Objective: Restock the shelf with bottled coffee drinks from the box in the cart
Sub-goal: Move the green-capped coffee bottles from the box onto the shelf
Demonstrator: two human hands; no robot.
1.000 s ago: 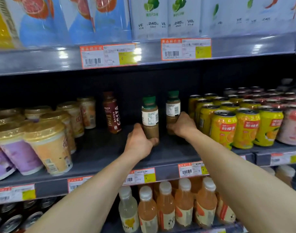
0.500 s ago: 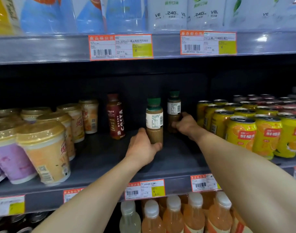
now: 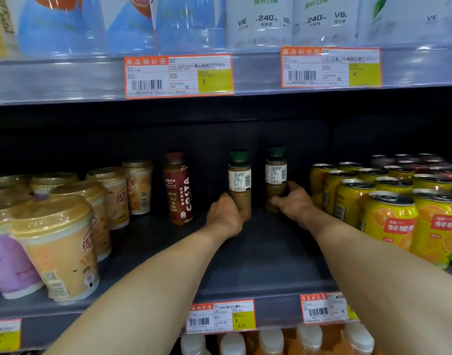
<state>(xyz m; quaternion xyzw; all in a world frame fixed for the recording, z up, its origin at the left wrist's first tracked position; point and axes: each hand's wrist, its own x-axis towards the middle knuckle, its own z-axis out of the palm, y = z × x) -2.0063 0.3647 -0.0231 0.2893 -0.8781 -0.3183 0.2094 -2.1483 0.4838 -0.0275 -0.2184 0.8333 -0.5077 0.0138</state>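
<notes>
Two coffee bottles slid further back on the shelf (image 3: 258, 265) over the last second, both still gripped.

Near: matte dark shelf deck, bare between squat film-lidded cups (image 3: 58, 242) and glossy orange-print cans (image 3: 389, 221). Mid: left hand (image 3: 226, 216) curled round the base of the left bottle (image 3: 240, 180); right hand (image 3: 293, 201) wrapped low on the right bottle (image 3: 275, 175). Both are upright, slightly apart, clear cylinders of tan liquid with green caps and white label bands. Far: a maroon Costa bottle (image 3: 178, 188) stands to their left. Judgement: placement nearly done, release next; box and cart out of view.
</notes>
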